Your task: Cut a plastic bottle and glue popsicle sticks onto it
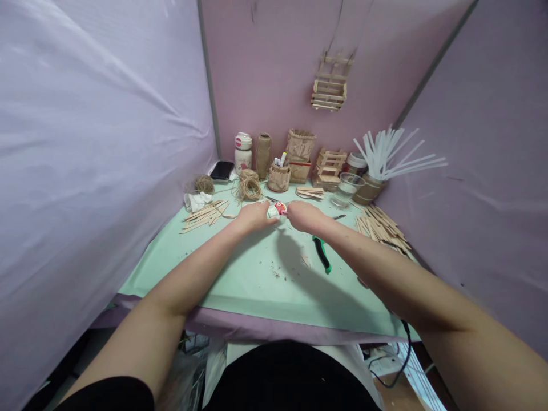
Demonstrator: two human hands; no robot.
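Over the middle of the pale green table (240, 274), my left hand (256, 216) is closed around a small white and red bottle (277, 210). My right hand (302, 216) has its fingers pinched together at the bottle's right end; whatever lies between them is too small to make out. Green and black pliers (321, 254) lie on the table below my right wrist. Small brown crumbs (277, 274) are scattered nearer the front edge.
Wooden sticks lie at left (206, 216) and right (383, 228). Twine (249, 185), a phone (222, 170), a white bottle (244, 154), a clear cup (346, 189) and glue sticks in a holder (371, 187) stand or lie toward the back. A stick basket (329, 94) hangs behind.
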